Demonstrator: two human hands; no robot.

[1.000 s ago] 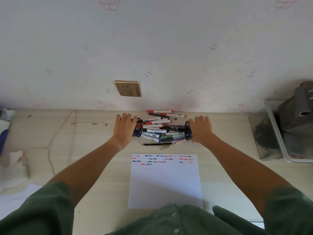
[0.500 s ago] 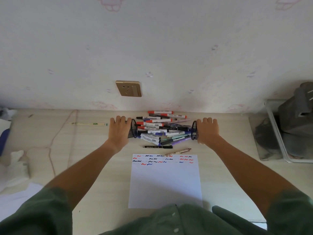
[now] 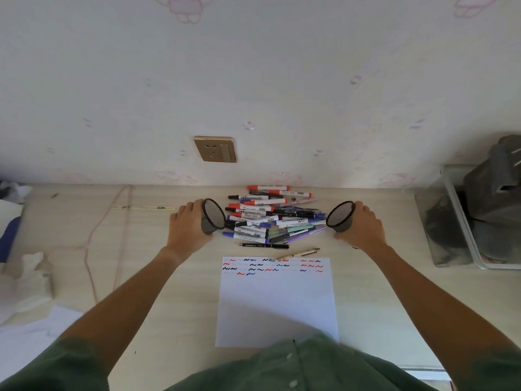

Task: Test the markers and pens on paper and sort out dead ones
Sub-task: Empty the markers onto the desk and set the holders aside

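A heap of several markers and pens (image 3: pixel 272 215) lies on the desk near the wall. My left hand (image 3: pixel 187 225) grips a black mesh cup (image 3: pixel 212 216) tipped on its side, mouth toward the heap. On the other side my right hand (image 3: pixel 362 225) holds a second black mesh cup (image 3: pixel 340 216), also tipped inward. Both cups look empty. A white paper sheet (image 3: pixel 277 300) with red, blue and black squiggles along its top lies in front of me. One black pen (image 3: pixel 263 245) and a patterned pen (image 3: pixel 298 253) lie apart between heap and sheet.
A gold wall socket (image 3: pixel 215 149) sits above the desk. A clear bin (image 3: pixel 462 221) with dark items stands at the right. A cord (image 3: pixel 93 249), a pale stick (image 3: pixel 143 207) and white tissues (image 3: pixel 25 280) lie at the left.
Both hands have drawn outward from the heap, pulling the two mesh cups apart and tilting their mouths into view. The markers stay spread on the desk.
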